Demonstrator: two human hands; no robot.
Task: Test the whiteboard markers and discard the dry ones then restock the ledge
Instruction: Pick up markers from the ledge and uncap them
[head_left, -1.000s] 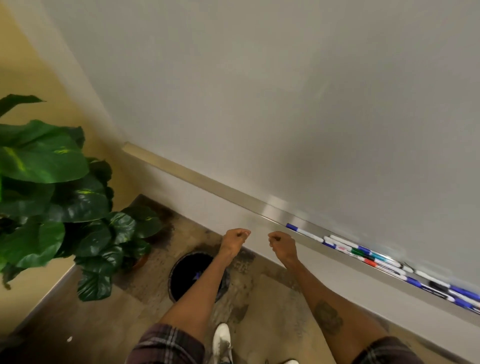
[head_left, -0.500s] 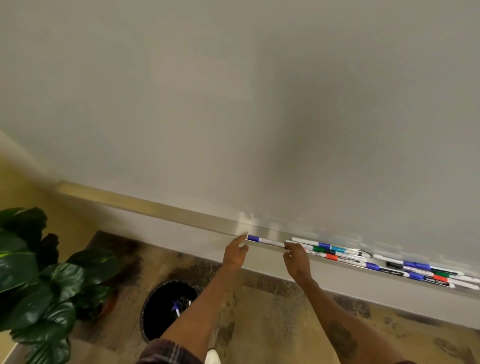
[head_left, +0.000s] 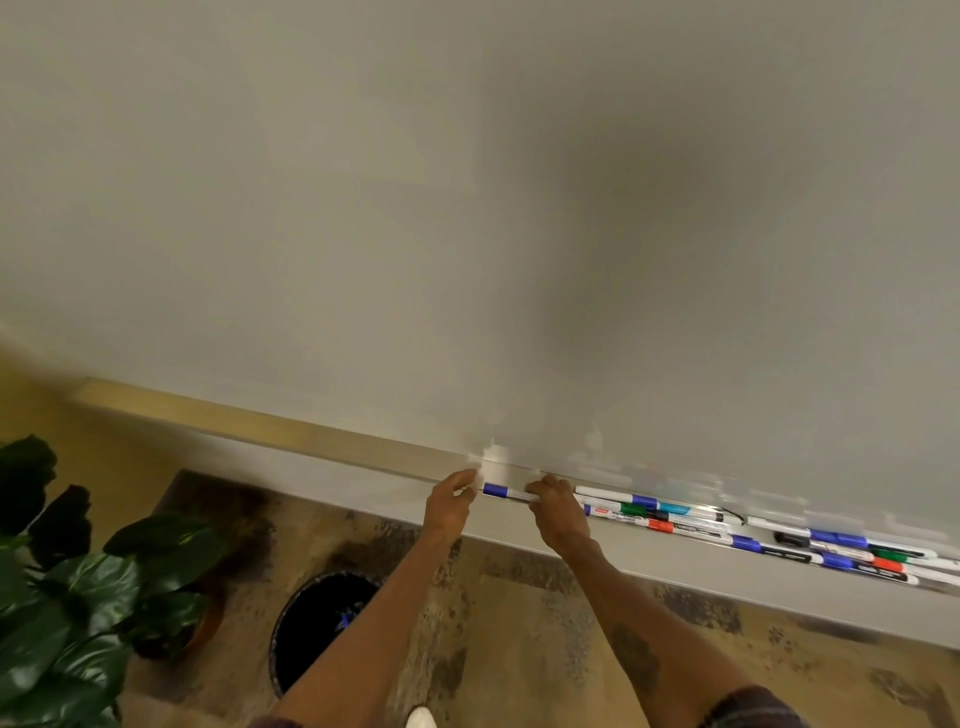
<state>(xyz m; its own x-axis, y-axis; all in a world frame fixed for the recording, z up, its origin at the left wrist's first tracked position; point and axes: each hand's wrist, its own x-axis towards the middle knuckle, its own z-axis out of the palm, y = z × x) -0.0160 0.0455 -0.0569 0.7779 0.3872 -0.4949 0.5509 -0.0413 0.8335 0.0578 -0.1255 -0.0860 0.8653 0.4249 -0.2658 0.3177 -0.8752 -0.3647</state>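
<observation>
Right hand (head_left: 558, 512) clamps marker (head_left: 506, 491) on ledge (head_left: 291, 428); left hand (head_left: 451, 506) at its cap end, hold unclear. Ledge bare leftward; markers (head_left: 675, 514) crowd rightward. Bin (head_left: 322, 623) below, on floor (head_left: 519, 623).

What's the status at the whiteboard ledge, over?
Left hand holds cap end, right hand grips barrel of blue-capped white marker. Cap on, at metal ledge. Other markers lie rightward.

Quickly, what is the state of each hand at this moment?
Left hand: pinches the cap end of the blue-capped marker, as far as the blur shows.
Right hand: grips the white barrel of the same marker.
</observation>
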